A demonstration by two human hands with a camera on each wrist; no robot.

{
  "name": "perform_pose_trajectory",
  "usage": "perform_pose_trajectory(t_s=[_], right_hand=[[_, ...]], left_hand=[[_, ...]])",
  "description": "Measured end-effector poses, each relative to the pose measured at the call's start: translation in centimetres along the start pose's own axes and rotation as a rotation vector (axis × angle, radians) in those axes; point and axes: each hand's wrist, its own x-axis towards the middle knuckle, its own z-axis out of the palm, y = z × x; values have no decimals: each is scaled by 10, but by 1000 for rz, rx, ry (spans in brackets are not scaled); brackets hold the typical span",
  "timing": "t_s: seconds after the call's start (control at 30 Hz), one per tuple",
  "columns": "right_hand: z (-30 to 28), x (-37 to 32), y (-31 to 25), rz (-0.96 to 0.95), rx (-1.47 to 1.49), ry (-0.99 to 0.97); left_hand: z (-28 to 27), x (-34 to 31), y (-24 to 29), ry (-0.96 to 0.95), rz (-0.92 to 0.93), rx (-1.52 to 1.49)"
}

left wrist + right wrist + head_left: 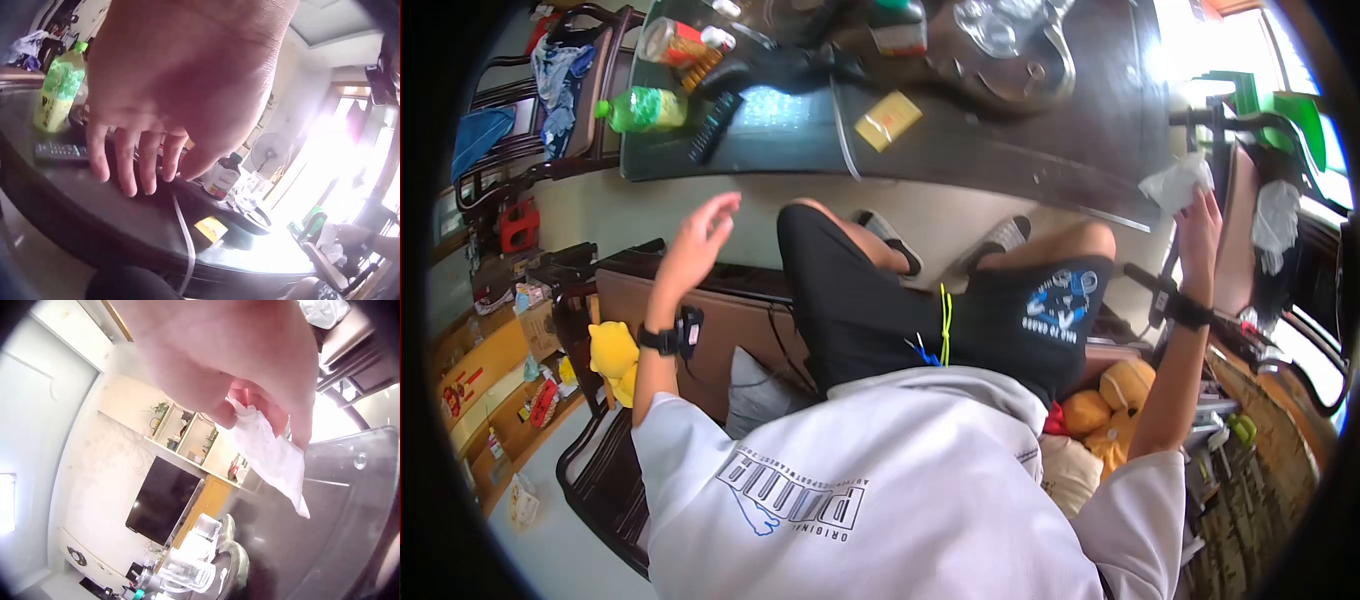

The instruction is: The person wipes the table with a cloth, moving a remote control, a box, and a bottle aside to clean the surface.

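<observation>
A crumpled white tissue (1178,184) is pinched in my right hand (1200,230), off the table's right end. In the right wrist view the tissue (272,456) hangs from the curled fingers and thumb of the right hand (237,356). My left hand (700,240) is raised short of the table's front edge, fingers loosely spread, holding nothing. The left wrist view shows the left hand (169,94) with its fingers hanging down, in front of the table.
On the dark table (1000,145) are a green bottle (643,109), a black remote (716,127), a yellow packet (889,121), a white cable (843,130) and a tray with glasses (1000,35). Chairs stand on both sides.
</observation>
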Motion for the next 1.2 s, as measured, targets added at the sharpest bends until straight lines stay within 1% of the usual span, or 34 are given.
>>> perform_pose_trajectory(t_s=[0.03,0.1,0.17,0.23,0.27,0.3,0.37,0.4,0.43,0.5,0.57,0.63,0.67,0.7,0.73,0.77,0.83,0.9,0.97,1.0,1.07,1.1,1.13,1.2], right_hand=[[1,-16,1,-16,65,0],[5,-44,0,-14,71,11],[-10,-42,26,-34,61,-7],[-9,-49,30,-76,-23,11],[-4,-51,37,-110,11,26],[7,-56,40,-158,-9,88],[2,-42,64,-168,-86,74],[5,-41,65,-191,-229,116],[6,-38,66,-196,-227,105],[9,-35,71,-149,-281,187],[17,-35,68,-142,-262,196],[15,-32,70,-123,-266,174],[14,-29,71,-129,-259,173],[11,-24,76,-154,-320,159],[9,-20,81,-177,-383,145],[8,-15,85,-181,-376,143],[12,-7,91,-269,-449,145],[13,0,93,-278,-453,140],[10,11,97,-318,-524,149],[14,10,94,-318,-524,152],[27,3,83,-403,-500,244],[27,2,81,-398,-508,258],[27,4,79,-392,-554,332],[26,5,75,-401,-602,457]], left_hand=[[6,5,0,44,68,30],[31,17,4,120,75,-103],[54,38,16,136,98,-153],[83,67,29,235,185,-37],[97,83,39,253,202,24],[111,98,48,272,219,82],[141,127,59,383,369,250],[150,140,72,379,368,267],[160,152,77,411,348,317],[173,164,92,477,227,464],[178,179,90,456,190,489],[173,188,89,434,168,514],[171,187,87,436,228,433],[167,185,85,435,289,354],[158,183,84,479,347,314],[144,181,82,484,348,320],[110,176,77,555,329,244],[72,183,61,636,224,258],[19,204,36,813,125,310],[7,214,25,840,87,331],[-9,234,11,871,15,372],[-14,244,5,872,-21,392],[-17,252,2,873,-48,448],[-22,268,-6,848,-78,426]])
